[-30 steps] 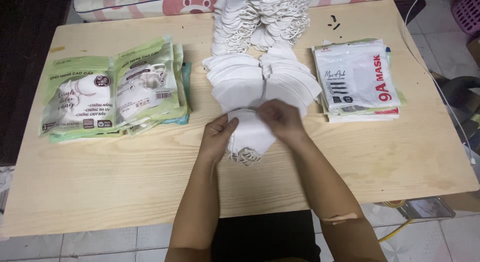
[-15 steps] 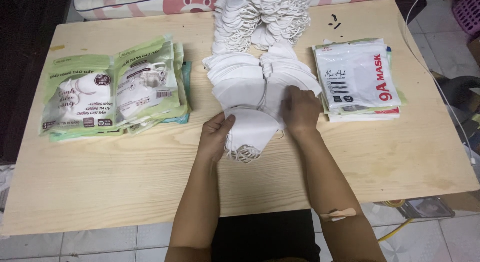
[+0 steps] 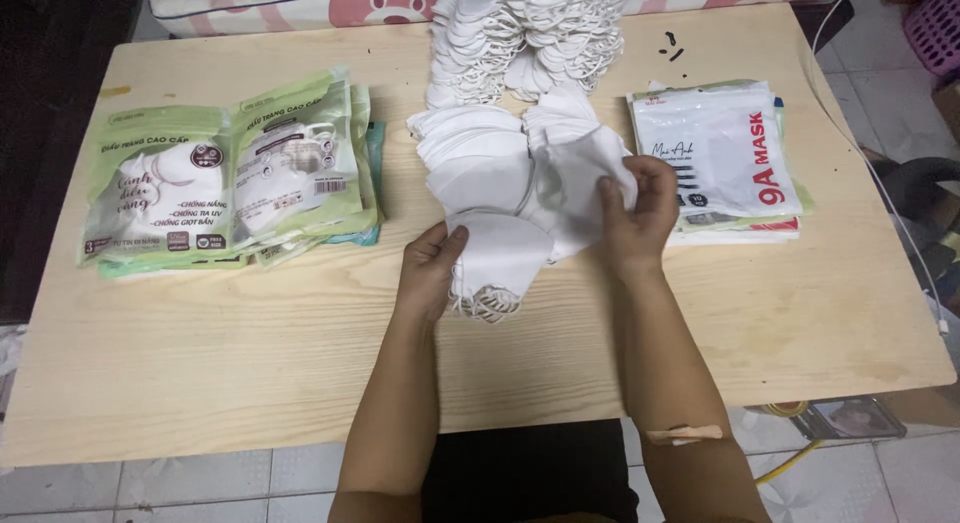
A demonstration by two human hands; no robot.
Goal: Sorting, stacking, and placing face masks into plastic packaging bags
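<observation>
Near the middle of the frame, the left hand [image 3: 428,273] rests on the near edge of a small stack of folded white masks [image 3: 497,255] lying on the pale wooden surface [image 3: 250,353]. Its thumb presses on top of the stack and the fingers curl under the left side, so it grips the stack lightly. Thin ear loops [image 3: 485,305] spill from the bottom of the stack onto the wood.

Just right of centre, the right hand [image 3: 634,211] has its fingers closed on a single white mask [image 3: 578,188], lifted and tilted above the fanned row of loose white masks [image 3: 480,158] that runs up the middle of the surface. Above that row, at the upper centre of the frame, lies a heap of masks with tangled loops [image 3: 530,33].

At the left of the frame sits a pile of green printed pouches [image 3: 230,173], each showing a white mask. At the right, just beside the right hand, lies a stack of white pouches with red lettering [image 3: 730,163].
</observation>
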